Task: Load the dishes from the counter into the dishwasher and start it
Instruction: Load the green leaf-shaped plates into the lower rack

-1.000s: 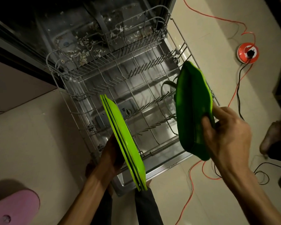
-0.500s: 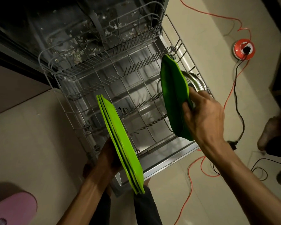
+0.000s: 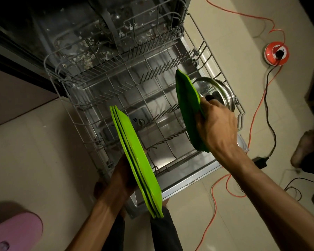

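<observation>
Closest in, the left hand (image 3: 123, 175) grips a stack of green plates (image 3: 137, 160) edge-on, fingers mostly hidden behind them. Further out, the right hand (image 3: 218, 124) clamps one green plate (image 3: 188, 109) upright over the dishwasher rack (image 3: 116, 98), half covering a steel lid (image 3: 223, 91). Tub interior's too dark to read.

right hand (image 3: 218, 124) holds green plate (image 3: 188, 105) over rack (image 3: 203, 57)
</observation>
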The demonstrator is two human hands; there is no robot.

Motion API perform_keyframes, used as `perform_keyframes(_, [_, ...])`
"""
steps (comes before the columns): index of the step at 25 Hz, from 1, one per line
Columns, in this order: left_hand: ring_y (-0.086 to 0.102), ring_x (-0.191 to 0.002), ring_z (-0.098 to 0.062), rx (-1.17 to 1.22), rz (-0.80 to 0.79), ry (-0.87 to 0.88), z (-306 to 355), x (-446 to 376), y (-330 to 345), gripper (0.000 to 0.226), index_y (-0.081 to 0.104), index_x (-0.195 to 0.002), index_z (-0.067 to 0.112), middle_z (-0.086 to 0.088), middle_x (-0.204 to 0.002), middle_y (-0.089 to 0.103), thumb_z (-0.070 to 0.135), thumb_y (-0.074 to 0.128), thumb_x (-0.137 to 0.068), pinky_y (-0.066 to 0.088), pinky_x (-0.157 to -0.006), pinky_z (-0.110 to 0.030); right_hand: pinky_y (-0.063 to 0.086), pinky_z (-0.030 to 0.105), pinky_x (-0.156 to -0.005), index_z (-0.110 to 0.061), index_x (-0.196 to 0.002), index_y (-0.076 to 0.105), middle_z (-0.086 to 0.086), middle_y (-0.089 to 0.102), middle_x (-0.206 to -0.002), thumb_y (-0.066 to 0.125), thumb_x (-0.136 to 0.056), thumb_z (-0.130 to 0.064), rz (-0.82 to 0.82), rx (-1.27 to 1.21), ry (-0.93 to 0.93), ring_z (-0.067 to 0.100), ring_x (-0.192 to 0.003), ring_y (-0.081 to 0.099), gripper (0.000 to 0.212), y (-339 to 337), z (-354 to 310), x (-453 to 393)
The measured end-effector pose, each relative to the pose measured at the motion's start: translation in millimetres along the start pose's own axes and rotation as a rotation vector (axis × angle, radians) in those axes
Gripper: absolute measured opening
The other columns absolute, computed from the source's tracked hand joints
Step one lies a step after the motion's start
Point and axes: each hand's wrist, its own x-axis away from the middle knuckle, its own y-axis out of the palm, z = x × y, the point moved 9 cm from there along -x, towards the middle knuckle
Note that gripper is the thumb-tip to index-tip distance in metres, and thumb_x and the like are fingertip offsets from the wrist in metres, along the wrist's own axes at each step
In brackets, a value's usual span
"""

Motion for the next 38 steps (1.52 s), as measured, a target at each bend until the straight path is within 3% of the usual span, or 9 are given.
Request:
perform_keyframes(2, [0.067,-0.049,-0.019,-0.004,-0.054,0.009,3.5,2.6,10.9,0.042,0.075,-0.056,0.012,-0.007,-0.059,0.068,0.049,0.092,-0.047,0.054,-0.041,-0.028,0.054,0.041,-0.064,-0.005,-0.132,0.053,0.013,0.059,-0.108,0.056,-0.096,-0.02,-0.023,0.006,-0.003,0.022,-0.074,0.055,0.039,7.0,0.2,-2.0])
perform_keyframes(3, [0.067,-0.049,-0.019,-0.024,-0.064,-0.002,3.2,2.3,12.1,0.059,0.076,-0.058,0.012,-0.008,-0.06,0.068,0.046,0.097,-0.015,0.054,-0.042,-0.028,0.055,0.042,-0.065,-0.006,-0.131,0.053,0.013,0.059,-0.111,0.056,-0.096,-0.02,-0.032,0.01,0.001,0.023,-0.075,0.057,0.038,10.5,0.5,-3.1])
perform_keyframes(5, [0.067,-0.05,-0.019,-0.033,-0.096,-0.017,-0.2,-1.3,10.0,0.074,0.077,-0.061,0.013,-0.008,-0.061,0.069,0.041,0.094,0.006,0.055,-0.043,-0.028,0.057,0.044,-0.067,-0.006,-0.13,0.054,0.013,0.059,-0.114,0.057,-0.096,-0.019,-0.043,0.021,0.008,0.025,-0.076,0.06,0.037,17.4,1.3,-5.5])
perform_keyframes(13, [0.068,-0.055,-0.021,-0.051,-0.112,0.013,-1.1,-15.2,-1.0,0.064,0.079,-0.073,0.013,-0.009,-0.068,0.07,0.042,0.097,-0.019,0.057,-0.048,-0.03,0.058,0.04,-0.066,-0.007,-0.129,0.054,0.01,0.06,-0.113,0.058,-0.095,-0.013,-0.123,0.048,0.021,0.023,-0.078,0.062,0.034,50.5,4.3,-9.7])
perform_keyframes(16, [0.067,-0.053,-0.02,-0.037,-0.066,0.025,-0.3,-18.6,-7.8,0.036,0.071,-0.087,0.009,-0.008,-0.066,0.067,0.036,0.062,-0.066,0.056,-0.047,-0.028,0.059,0.037,-0.069,-0.007,-0.134,0.05,0.011,0.059,-0.116,0.058,-0.095,-0.013,-0.162,0.028,0.022,0.022,-0.084,0.063,0.041,61.9,5.8,-9.6])
perform_keyframes(24, [0.065,-0.048,-0.021,-0.03,-0.038,0.022,0.4,-21.0,-7.9,0.042,0.067,-0.083,0.004,-0.01,-0.061,0.066,0.028,0.035,-0.098,0.053,-0.042,-0.026,0.058,0.037,-0.077,-0.009,-0.134,0.049,0.01,0.059,-0.116,0.055,-0.096,-0.013,-0.252,-0.014,0.066,0.02,-0.09,0.062,0.038,86.0,14.9,-2.8])
perform_keyframes(28, [0.065,-0.049,-0.019,-0.061,-0.005,0.027,-0.4,-25.0,-13.3,0.037,0.06,-0.093,0.004,-0.008,-0.061,0.066,0.029,0.033,-0.1,0.053,-0.044,-0.025,0.058,0.042,-0.076,-0.008,-0.13,0.051,0.01,0.06,-0.108,0.055,-0.096,-0.013,-0.229,-0.04,0.069,0.021,-0.088,0.061,0.035,84.1,16.8,-2.7])
perform_keyframes(34, [0.066,-0.055,-0.018,-0.063,-0.058,0.058,-2.5,-24.2,-11.1,0.036,0.06,-0.099,0.006,-0.011,-0.077,0.062,0.032,0.05,-0.075,0.056,-0.049,-0.027,0.056,0.038,-0.067,-0.009,-0.139,0.041,0.009,0.057,-0.106,0.051,-0.098,-0.024,-0.3,-0.001,0.123,0.018,-0.078,0.057,0.045,84.2,19.1,2.1])
perform_keyframes(38, [0.065,-0.051,-0.017,-0.075,-0.041,0.062,-3.5,-25.6,-14.6,0.027,0.061,-0.095,0.005,-0.008,-0.069,0.065,0.028,0.047,-0.088,0.053,-0.045,-0.025,0.054,0.037,-0.078,-0.012,-0.146,0.033,0.011,0.055,-0.124,0.055,-0.095,-0.032,-0.195,-0.099,0.132,0.022,-0.097,0.057,0.059,46.9,-5.2,20.7])
